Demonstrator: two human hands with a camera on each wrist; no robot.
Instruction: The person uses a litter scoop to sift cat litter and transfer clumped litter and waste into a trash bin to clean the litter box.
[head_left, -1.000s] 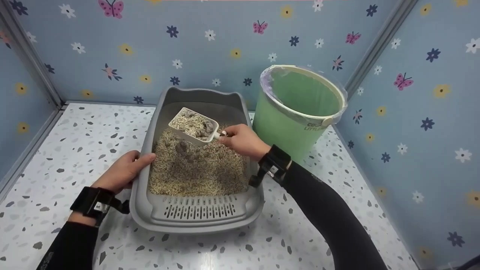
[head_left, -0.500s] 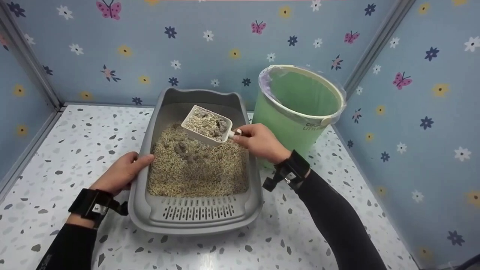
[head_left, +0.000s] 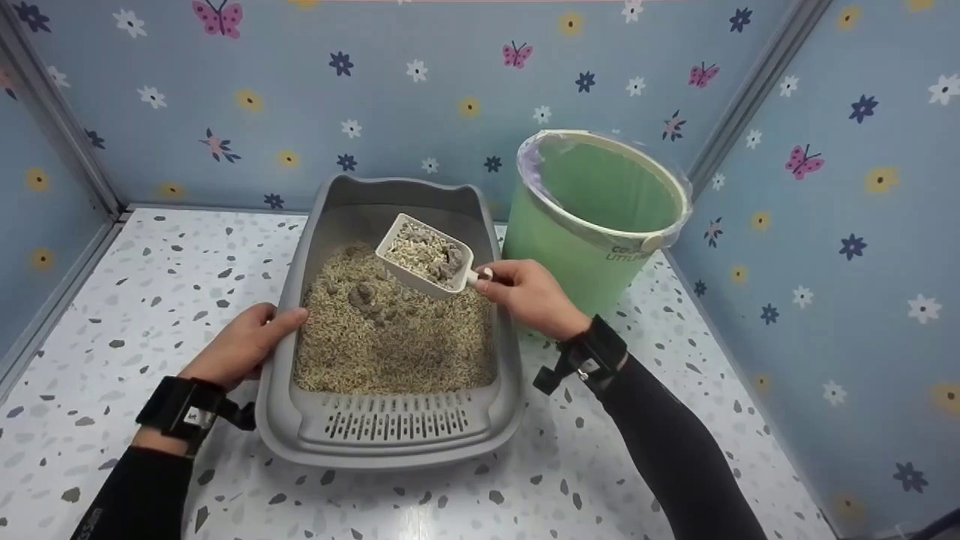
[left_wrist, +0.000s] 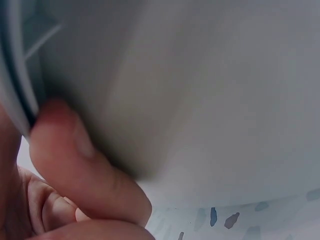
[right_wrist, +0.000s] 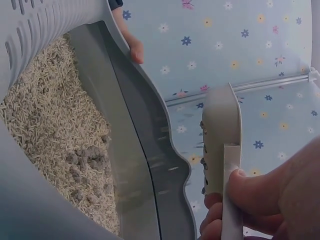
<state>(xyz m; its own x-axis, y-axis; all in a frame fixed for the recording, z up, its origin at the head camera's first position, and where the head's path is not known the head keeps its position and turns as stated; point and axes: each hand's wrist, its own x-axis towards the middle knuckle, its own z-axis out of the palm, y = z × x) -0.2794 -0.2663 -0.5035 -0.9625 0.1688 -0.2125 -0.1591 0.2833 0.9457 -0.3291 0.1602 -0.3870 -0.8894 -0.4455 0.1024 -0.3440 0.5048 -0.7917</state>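
Observation:
A grey litter box [head_left: 397, 450] holds pale pellet litter [head_left: 337, 360] with dark grey clumps [head_left: 364, 297] on top. My right hand [head_left: 536, 296] pinches the handle of a white litter scoop [head_left: 414, 280], held level over the box's back right part. Pellets and grey clumps fill the scoop. In the right wrist view, small blurred pellets drop beside the scoop [right_wrist: 222, 120]. My left hand [head_left: 240, 345] grips the box's left rim, thumb on top; the left wrist view shows curled fingers [left_wrist: 75, 160] under the rim against the outer wall [left_wrist: 215, 100].
A green bin [head_left: 559, 259] lined with a clear bag stands right of the box, close to my right hand. Blue flowered panels [head_left: 420, 97] enclose the back and sides. The speckled table [head_left: 420, 502] lies beneath everything.
My right hand has carried the loaded scoop to the right over the box, then slightly down. The left hand has stayed on the rim.

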